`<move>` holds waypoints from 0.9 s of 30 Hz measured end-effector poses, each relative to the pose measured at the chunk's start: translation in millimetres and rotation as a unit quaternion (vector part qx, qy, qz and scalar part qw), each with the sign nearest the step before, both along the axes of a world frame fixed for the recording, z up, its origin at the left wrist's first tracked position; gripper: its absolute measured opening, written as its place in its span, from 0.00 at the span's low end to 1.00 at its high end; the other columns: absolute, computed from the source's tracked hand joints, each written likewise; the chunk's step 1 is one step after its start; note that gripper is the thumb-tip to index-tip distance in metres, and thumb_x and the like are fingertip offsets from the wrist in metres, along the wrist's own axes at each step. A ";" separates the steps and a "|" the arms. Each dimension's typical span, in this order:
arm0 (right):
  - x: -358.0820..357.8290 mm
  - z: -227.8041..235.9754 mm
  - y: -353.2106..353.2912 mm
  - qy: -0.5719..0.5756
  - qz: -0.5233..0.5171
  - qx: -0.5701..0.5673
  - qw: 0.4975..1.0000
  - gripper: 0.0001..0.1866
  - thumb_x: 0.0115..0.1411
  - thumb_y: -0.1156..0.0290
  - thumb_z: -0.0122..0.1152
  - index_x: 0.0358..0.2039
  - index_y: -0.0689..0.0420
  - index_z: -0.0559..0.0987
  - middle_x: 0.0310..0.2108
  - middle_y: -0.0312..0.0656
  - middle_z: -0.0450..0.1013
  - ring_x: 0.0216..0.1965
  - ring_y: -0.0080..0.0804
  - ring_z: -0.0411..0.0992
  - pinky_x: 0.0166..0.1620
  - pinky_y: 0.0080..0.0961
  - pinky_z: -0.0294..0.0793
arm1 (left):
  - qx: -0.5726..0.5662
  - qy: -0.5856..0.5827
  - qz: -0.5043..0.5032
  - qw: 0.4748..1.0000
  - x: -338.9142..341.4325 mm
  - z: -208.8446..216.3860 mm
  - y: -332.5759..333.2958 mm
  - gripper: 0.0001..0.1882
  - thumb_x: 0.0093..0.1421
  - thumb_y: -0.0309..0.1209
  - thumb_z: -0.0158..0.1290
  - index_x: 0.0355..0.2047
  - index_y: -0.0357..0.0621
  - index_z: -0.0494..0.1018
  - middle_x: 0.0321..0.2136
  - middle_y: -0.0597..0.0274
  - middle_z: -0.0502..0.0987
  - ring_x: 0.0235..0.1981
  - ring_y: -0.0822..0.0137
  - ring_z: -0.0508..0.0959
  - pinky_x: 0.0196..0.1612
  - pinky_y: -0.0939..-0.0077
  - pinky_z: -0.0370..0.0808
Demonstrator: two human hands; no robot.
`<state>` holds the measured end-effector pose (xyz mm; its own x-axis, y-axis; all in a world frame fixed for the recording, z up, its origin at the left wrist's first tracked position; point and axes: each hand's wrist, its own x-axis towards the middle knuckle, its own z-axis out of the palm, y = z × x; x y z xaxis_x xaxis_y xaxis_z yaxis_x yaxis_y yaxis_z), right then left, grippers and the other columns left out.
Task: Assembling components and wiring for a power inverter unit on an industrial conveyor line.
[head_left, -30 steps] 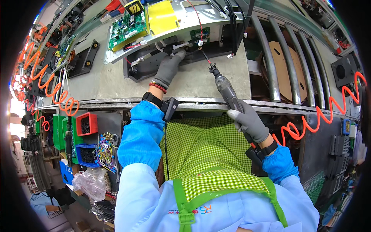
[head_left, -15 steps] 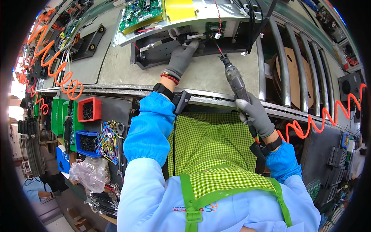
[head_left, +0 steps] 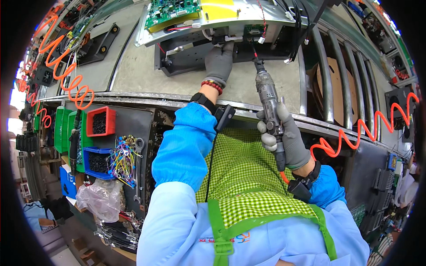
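My right hand [head_left: 288, 137], in a grey glove, is wrapped round a pneumatic screwdriver [head_left: 267, 91] with an orange hose at its rear. The bit points away from me, its tip reaching the dark metal housing [head_left: 177, 64]. My left hand [head_left: 218, 66], also gloved, reaches into that housing. Its fingers are bent together at a small black part [head_left: 219, 40] below the tilted metal panel [head_left: 148, 37]; the fingertips are hidden. On the panel sit a green circuit board [head_left: 175, 13] and a yellow sheet [head_left: 217, 9]. A smaller circuit board [head_left: 254, 30] lies just beyond the bit.
Black cables [head_left: 299, 26] and a red twisted wire [head_left: 262, 20] hang near the bit. Metal rollers [head_left: 327, 80] lie to the right. Red bin [head_left: 101, 122] and blue bin [head_left: 97, 162] hold small dark parts at left, beside coloured wires [head_left: 123, 162] and a wrench [head_left: 138, 168]. Orange coiled hoses [head_left: 355, 141] hang nearby.
The housing and panel appear shifted right in the view. My left hand has moved right along the housing. My right hand has moved nearer to me, its fingers now round the screwdriver's body, which stands more upright.
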<state>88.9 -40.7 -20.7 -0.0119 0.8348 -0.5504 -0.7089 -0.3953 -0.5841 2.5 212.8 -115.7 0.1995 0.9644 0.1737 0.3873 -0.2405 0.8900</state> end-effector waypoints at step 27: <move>33.7 17.1 -70.9 -0.219 0.180 0.028 0.959 0.27 0.55 0.62 0.62 0.52 0.59 0.67 0.24 0.31 0.65 0.17 0.15 0.61 0.19 0.15 0.58 | -0.006 0.067 -0.025 0.997 -1.6 -5.8 24.1 0.26 0.61 0.50 0.46 0.29 0.38 0.78 0.29 0.41 0.78 0.37 0.40 0.77 0.41 0.53 0.72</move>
